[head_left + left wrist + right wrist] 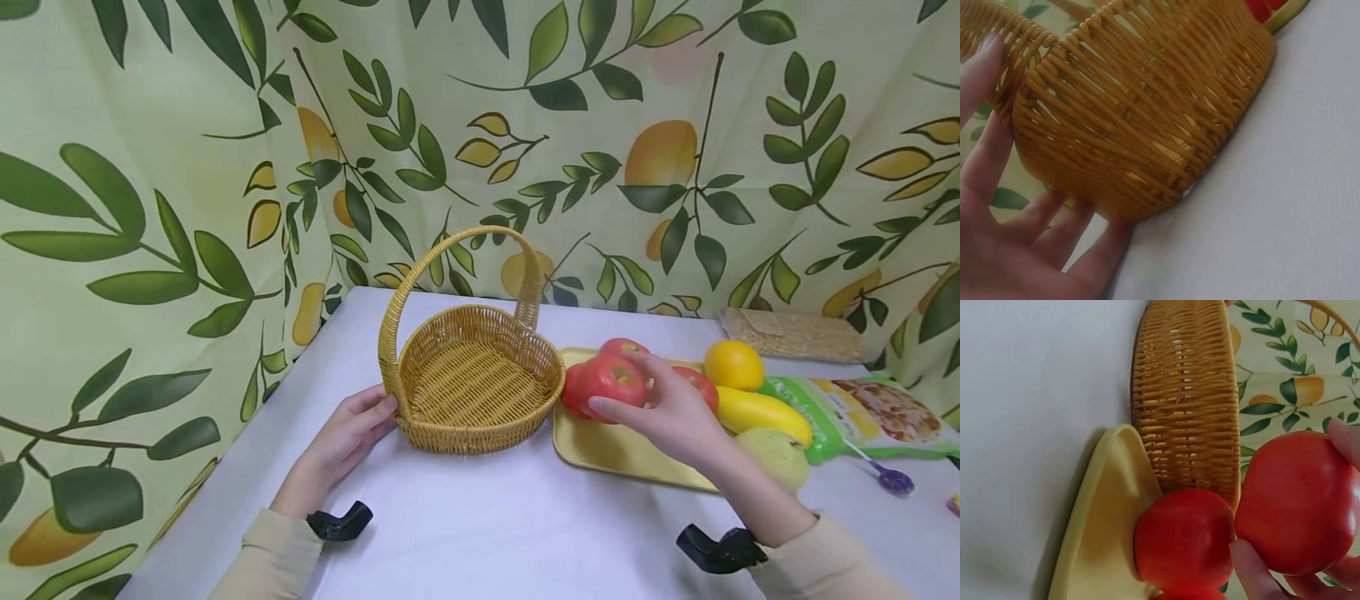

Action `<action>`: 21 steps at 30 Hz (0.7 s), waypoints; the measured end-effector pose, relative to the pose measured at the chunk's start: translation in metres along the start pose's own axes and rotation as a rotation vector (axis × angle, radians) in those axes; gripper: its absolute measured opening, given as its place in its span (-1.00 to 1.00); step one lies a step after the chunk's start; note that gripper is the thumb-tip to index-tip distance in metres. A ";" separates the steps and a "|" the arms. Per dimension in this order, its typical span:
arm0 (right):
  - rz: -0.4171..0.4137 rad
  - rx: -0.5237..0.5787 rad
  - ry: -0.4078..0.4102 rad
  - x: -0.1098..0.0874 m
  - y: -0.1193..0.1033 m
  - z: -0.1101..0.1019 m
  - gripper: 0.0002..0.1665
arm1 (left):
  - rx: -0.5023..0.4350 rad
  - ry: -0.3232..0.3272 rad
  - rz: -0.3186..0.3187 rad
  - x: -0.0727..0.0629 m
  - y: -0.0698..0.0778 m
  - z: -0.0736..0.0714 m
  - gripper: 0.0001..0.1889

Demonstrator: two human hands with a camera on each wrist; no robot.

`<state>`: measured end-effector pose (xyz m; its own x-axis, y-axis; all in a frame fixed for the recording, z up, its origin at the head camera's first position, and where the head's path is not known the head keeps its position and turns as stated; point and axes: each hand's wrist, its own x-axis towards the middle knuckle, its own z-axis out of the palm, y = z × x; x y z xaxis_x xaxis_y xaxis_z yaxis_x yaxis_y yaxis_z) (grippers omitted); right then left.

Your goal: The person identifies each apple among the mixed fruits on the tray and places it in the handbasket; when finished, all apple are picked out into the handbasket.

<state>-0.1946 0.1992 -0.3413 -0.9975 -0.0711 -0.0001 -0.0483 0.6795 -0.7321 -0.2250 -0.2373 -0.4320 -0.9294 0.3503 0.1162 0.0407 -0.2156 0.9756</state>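
Note:
A heart-shaped wicker basket (pixel 472 437) with a tall arched handle stands on the table, its inside bare. My left hand (pixel 347 440) grips it at the foot of the handle, thumb and index finger on either side, other fingers against the lower wall (pixel 1085 200). My right hand (pixel 678 421) holds a red apple (pixel 613 383) between thumb and fingers, raised over the left part of a yellow tray (pixel 637 462). In the right wrist view, another red apple (pixel 1185 537) sits on the tray close to the basket's wall. More red apples (pixel 699 383) lie behind my right hand.
On and about the tray's right side are an orange (pixel 733 365), a yellow elongated fruit (pixel 761 415) and a pale green round fruit (pixel 780 458). Farther right lie a green printed bag (pixel 862 408), a clear pack of grains (pixel 795 335) and a small purple item (pixel 895 481). Leaf-patterned cloth encloses the table.

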 end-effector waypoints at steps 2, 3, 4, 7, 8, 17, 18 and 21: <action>-0.018 -0.005 0.007 0.001 -0.003 0.002 0.23 | -0.004 -0.003 0.003 0.000 0.001 0.000 -0.72; -0.029 -0.010 0.011 0.001 -0.004 0.004 0.22 | -0.007 -0.006 0.004 0.000 0.001 0.000 -0.73; -0.037 -0.014 0.013 0.001 -0.006 0.005 0.21 | -0.008 -0.008 0.005 0.000 0.001 0.000 -0.74; -0.046 -0.020 0.010 0.002 -0.009 0.008 0.22 | -0.008 -0.006 -0.001 -0.001 0.002 -0.001 -0.74; -0.045 -0.022 0.008 0.003 -0.010 0.009 0.22 | -0.008 -0.004 -0.001 -0.001 0.002 -0.001 -0.74; -0.030 -0.015 -0.016 0.010 -0.018 0.016 0.18 | -0.008 -0.012 0.003 0.000 0.002 0.000 -0.79; -0.025 -0.012 -0.020 0.010 -0.018 0.017 0.18 | -0.007 -0.012 0.002 0.000 0.002 0.000 -0.80; -0.033 0.008 -0.029 0.011 -0.021 0.021 0.15 | 0.004 -0.011 0.002 0.000 0.002 -0.001 -0.79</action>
<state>-0.2039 0.1686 -0.3404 -0.9933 -0.1151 0.0044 -0.0809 0.6703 -0.7377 -0.2253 -0.2383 -0.4303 -0.9254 0.3596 0.1197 0.0436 -0.2127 0.9761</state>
